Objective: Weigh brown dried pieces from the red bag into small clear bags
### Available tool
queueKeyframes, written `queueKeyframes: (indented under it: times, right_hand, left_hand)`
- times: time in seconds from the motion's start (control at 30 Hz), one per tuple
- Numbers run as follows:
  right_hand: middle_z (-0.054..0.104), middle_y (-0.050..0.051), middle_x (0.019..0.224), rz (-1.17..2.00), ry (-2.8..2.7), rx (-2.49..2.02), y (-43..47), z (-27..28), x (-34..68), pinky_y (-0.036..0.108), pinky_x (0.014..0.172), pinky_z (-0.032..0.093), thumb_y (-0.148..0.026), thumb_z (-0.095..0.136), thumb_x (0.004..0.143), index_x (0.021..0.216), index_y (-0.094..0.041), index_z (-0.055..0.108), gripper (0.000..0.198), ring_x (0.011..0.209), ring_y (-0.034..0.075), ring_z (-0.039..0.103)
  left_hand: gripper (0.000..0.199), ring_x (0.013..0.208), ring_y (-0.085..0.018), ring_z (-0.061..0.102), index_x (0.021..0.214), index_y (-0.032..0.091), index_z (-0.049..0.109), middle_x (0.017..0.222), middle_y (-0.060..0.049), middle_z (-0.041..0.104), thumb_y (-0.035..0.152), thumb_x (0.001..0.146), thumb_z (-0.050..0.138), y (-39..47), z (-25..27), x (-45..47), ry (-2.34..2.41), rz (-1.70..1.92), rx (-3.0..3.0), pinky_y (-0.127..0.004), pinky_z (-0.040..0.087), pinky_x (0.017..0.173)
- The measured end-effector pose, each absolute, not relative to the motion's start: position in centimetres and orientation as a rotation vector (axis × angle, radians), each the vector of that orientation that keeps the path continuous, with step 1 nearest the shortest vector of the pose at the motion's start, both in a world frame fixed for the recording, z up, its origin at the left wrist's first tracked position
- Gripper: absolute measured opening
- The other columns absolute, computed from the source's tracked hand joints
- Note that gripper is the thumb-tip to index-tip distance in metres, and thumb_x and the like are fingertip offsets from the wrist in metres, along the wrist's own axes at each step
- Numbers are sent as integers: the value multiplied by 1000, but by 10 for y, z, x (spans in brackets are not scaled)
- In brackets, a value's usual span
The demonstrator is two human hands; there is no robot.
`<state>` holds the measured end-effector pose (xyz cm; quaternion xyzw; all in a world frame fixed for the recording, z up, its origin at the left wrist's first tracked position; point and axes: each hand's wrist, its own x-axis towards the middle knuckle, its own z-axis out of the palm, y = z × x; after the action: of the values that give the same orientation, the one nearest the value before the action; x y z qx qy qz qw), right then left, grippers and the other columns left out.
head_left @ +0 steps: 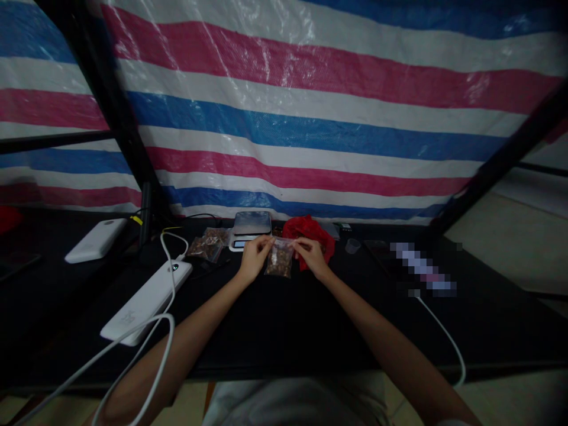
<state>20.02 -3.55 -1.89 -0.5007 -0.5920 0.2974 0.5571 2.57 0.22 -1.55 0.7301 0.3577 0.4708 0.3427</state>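
Note:
A small clear zip bag [279,261] with brown bits in its lower part hangs upright between my hands. My left hand [256,258] pinches its top left corner, and my right hand [312,258] pinches the top right corner. Just behind the left hand stands a small digital scale [252,225] with a lit display. A crumpled red plastic bag [306,231] lies behind the right hand, partly covered by it. To the left of the scale rest several filled clear bags [206,245] with similar brown contents.
White power banks [146,302] [96,239] lie on the left of the black table [284,337], with a white cable [171,331] looping over my left forearm. A small clear cup [353,245] and a blurred-out phone [423,269] are at right. Striped sheeting [310,136] hangs behind.

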Motion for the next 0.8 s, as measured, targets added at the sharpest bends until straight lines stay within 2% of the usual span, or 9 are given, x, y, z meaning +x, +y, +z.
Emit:
queueKeyframes:
  times: [0.23, 0.53, 0.8]
  right_hand:
    - [58, 1, 60, 626, -1472, -1196, -37, -24, 195, 23, 49, 39, -40, 55, 74, 73, -15, 64, 27, 52, 12, 51]
    - [48, -2, 48, 491, -1566, -1287, -39, -21, 194, 21, 42, 28, -35, 55, 71, 62, -15, 61, 22, 43, 9, 39]
    - [50, -2, 54, 494, -1602, -1280, -40, -23, 193, 21, 45, 32, -37, 50, 76, 68, -15, 59, 25, 47, 10, 43]
  left_hand:
    - [30, 70, -14, 58, 87, 15, 66, 81, -3, 67, 38, 84, 46, -3, -16, 28, 833, 1141, 2029, -22, 42, 64]
    - [30, 65, -13, 58, 78, 15, 65, 73, -2, 66, 35, 85, 44, -4, -16, 28, 874, 1124, 2132, -21, 39, 60]
    - [31, 66, -13, 58, 79, 15, 66, 74, -2, 66, 35, 85, 43, -6, -12, 27, 873, 1095, 2144, -21, 40, 61]
